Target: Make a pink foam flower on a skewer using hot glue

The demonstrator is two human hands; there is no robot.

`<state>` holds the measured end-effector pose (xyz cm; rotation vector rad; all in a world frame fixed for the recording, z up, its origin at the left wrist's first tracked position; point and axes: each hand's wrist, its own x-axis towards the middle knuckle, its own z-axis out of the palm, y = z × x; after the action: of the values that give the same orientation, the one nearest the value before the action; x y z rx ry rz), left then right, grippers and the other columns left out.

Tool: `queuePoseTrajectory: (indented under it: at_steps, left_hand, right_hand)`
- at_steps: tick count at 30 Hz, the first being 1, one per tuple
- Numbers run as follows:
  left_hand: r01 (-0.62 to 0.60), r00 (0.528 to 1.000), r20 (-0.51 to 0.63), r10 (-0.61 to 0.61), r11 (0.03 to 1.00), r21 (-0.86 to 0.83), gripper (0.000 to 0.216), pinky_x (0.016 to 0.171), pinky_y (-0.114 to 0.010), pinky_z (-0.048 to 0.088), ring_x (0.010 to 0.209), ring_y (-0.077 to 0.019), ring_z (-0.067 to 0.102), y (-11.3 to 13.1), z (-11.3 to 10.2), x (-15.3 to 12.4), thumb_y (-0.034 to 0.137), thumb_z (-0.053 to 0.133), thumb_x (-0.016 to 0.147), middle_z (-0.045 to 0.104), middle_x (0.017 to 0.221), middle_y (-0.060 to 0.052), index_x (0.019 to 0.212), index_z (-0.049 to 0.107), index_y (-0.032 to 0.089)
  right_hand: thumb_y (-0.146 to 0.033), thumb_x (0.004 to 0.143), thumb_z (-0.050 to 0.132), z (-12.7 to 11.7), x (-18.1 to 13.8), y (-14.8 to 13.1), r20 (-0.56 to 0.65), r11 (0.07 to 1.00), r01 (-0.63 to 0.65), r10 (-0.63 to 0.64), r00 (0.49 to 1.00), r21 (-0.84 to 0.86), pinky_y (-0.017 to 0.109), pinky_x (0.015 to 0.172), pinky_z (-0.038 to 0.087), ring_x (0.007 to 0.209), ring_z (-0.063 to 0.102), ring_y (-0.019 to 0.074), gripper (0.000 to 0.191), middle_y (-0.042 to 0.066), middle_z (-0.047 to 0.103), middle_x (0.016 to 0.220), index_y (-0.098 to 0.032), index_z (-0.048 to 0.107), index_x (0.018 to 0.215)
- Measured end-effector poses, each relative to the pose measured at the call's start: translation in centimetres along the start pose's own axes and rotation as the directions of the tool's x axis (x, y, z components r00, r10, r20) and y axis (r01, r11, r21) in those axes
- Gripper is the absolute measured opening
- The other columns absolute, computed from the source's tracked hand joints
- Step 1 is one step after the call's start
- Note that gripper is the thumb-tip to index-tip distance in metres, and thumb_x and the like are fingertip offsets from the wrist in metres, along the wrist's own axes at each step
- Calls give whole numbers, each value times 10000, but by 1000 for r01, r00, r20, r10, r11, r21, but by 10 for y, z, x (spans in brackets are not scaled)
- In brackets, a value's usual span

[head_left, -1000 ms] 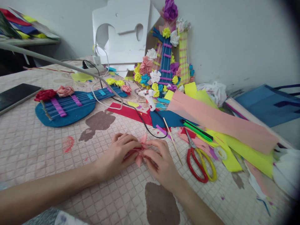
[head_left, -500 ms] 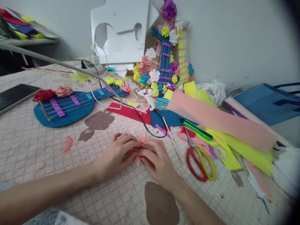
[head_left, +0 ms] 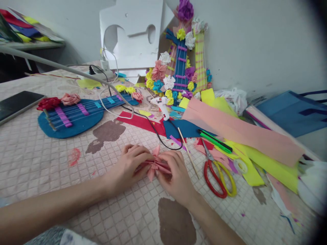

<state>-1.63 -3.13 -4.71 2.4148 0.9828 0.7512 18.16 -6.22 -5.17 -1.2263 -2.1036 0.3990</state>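
Observation:
Between my two hands is a pink folded paper piece [head_left: 154,165] with pointed tips sticking out above and below its pinched middle. My left hand [head_left: 134,163] grips its left side, fingers curled over it and thumb underneath. On the right side, my right hand [head_left: 175,173] holds the folds between thumb and fingers. Both hands rest low over the quilted tablecloth. Just right of them lies a thin wooden stick [head_left: 188,153], and beyond that a pair of scissors [head_left: 217,177] with one red and one yellow handle.
A blue paper guitar [head_left: 71,126] with paper flowers lies to the left, near a phone [head_left: 19,103]. Behind my hands are a white glue gun [head_left: 162,107] and its cord. Pink paper [head_left: 237,126], a green cutter [head_left: 216,141] and a tape roll [head_left: 240,165] lie right.
My right hand's fingers have shifted slightly off the middle of the pink paper, so more of its folds and pointed tips show. My left hand stays nearly in place.

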Motion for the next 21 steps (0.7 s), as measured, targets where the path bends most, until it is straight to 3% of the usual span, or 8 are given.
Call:
queuePoseTrajectory:
  at_steps: [11, 21]
  left_hand:
    - [-7, 1000, -6, 7, 1000, 5, 172, 889, -374, 308, 955, -184, 541, 0, 0, -1, 196, 509, 883, 620, 1008, -20, 1028, 593, 235]
    - [-2, 1000, 11, 2, 1000, 3, 179, 882, -367, 304, 960, -174, 536, -1, 0, -1, 192, 497, 893, 608, 1014, -16, 1042, 585, 240]
  right_hand:
    - [-160, 829, 539, 1, 0, 0, 26, 1000, 4, -4, 1000, 9, 433, 891, 422, 1012, 490, 240, 226, 65, 579, 1017, -223, 539, 1046]
    - [-94, 799, 530, 1, 0, 1, 21, 999, -10, 9, 1000, 45, 398, 874, 436, 1015, 490, 226, 289, 65, 580, 1035, -205, 516, 1066]
